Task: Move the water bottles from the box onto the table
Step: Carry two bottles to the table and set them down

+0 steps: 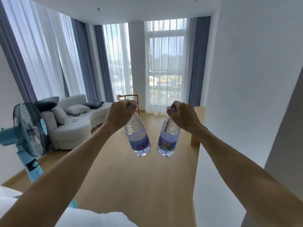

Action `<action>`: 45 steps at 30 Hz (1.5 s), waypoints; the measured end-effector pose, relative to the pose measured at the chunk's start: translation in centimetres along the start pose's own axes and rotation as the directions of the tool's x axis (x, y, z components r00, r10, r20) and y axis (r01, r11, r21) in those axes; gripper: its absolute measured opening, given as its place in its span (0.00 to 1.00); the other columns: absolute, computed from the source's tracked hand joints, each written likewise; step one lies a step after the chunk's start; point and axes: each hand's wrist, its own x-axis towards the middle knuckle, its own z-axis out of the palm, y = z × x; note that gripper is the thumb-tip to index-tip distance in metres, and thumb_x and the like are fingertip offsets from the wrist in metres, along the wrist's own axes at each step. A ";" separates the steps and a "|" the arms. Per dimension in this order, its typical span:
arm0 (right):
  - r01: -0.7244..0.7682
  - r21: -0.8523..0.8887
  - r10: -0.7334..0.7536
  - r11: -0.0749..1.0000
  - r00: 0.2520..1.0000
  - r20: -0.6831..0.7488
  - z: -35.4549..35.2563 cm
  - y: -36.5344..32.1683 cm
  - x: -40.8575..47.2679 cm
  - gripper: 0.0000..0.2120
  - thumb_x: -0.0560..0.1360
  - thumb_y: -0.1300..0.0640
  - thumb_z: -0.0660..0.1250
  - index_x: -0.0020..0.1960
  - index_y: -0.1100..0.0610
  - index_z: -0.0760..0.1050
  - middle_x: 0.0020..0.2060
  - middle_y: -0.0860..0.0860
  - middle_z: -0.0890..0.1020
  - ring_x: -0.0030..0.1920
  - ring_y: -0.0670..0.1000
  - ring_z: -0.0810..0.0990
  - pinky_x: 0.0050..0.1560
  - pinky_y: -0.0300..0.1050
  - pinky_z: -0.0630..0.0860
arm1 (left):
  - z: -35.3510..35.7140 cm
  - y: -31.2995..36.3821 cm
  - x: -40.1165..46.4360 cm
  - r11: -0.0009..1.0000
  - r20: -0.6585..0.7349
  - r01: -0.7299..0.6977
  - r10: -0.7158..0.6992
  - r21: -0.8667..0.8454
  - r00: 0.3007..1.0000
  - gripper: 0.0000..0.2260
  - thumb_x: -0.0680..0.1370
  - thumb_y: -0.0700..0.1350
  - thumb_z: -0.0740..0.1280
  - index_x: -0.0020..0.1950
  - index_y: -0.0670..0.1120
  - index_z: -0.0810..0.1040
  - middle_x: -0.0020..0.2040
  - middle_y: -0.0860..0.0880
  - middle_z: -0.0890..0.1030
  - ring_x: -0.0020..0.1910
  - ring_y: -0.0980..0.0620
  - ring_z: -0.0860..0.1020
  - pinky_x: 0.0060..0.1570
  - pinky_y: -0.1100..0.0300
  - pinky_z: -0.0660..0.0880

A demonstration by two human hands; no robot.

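Both outstretched forearms end in a left hand (120, 112) and right hand (181, 114) gripping bottles (138, 136) by caps.

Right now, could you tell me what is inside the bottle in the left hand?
The left bottle holds clear water, visible above and below its purple label. The left hand grips the neck, its fingers covering most of the cap.

Two clear bottles (138, 136) (168, 139) — blue-labelled, hanging side by side, apart.
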 end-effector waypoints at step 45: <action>-0.114 -0.183 0.135 0.977 0.985 0.110 35.7 55.7 64.1 0.11 0.81 0.47 0.58 0.45 0.54 0.68 0.33 0.49 0.75 0.33 0.53 0.76 0.39 0.51 0.76 | 61.8 -30.9 66.9 0.996 0.141 0.006 0.006 -0.089 0.990 0.18 0.81 0.49 0.59 0.37 0.40 0.75 0.29 0.47 0.75 0.29 0.50 0.73 0.29 0.59 0.67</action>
